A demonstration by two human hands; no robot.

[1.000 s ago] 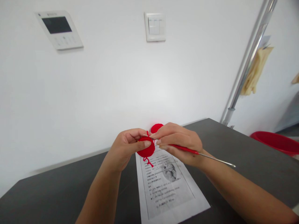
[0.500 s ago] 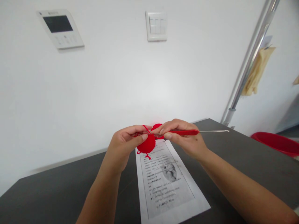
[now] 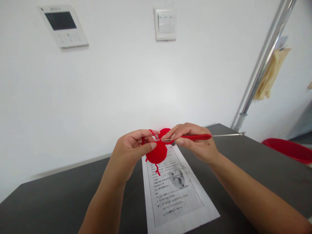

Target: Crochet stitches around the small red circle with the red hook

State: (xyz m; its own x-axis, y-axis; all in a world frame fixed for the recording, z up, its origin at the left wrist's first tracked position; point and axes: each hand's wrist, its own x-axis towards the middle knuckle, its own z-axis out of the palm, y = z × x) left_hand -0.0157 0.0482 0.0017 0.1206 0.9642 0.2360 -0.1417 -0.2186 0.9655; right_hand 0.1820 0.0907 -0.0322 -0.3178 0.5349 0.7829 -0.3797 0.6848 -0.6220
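My left hand [image 3: 133, 148] pinches the top edge of a round red crochet piece [image 3: 157, 153], which hangs from the fingers with a short yarn tail below it. A strand of red yarn [image 3: 153, 133] runs over the left fingertips. In my right hand [image 3: 197, 139] is a crochet hook [image 3: 193, 137] with a red handle, held almost level. Its thin metal tip meets the top of the piece between the two hands, and a metal shaft sticks out past the handle at the right. Behind the fingers sits a red yarn ball [image 3: 164, 132], partly hidden.
A printed sheet [image 3: 180, 208] lies on the dark table [image 3: 63, 201] under the hands. Against the white wall are an intercom panel [image 3: 64, 26] and a light switch [image 3: 167, 24]. To the right stand a metal pole [image 3: 265, 65], hanging yellow gloves [image 3: 271, 74] and a red basin [image 3: 287, 149].
The hook and my right hand have shifted slightly to the right. The crochet piece has swung a little right and shows more of its face, its tail hanging lower.
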